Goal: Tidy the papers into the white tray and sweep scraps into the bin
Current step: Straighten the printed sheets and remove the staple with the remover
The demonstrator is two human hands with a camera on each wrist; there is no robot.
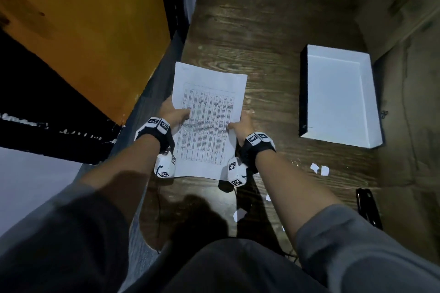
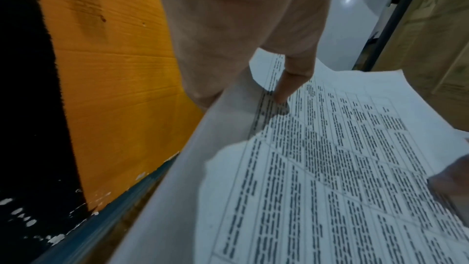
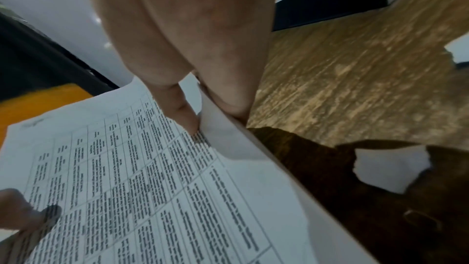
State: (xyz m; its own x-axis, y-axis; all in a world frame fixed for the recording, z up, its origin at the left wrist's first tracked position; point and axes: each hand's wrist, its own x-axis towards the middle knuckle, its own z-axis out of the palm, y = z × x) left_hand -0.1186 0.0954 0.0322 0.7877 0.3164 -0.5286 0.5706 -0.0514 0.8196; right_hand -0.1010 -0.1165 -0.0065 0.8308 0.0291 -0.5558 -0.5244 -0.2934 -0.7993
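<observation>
Papers [image 1: 209, 123]: my left hand [image 1: 172, 114] and right hand [image 1: 241, 126] pinch opposite edges; white tray [image 1: 338, 135] far right.

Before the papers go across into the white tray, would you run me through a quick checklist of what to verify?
1. Left hand grips the papers: ok, thumb on top.
2. Right hand grips the opposite edge: ok.
3. Sheets squared up: cannot tell; an edge curls by the right thumb.
4. White tray ready: ok, nothing visible inside.
5. Path to the tray clear: ok, bare wooden table between.
6. Scraps cleared: not ok, several lie on the table.
</observation>
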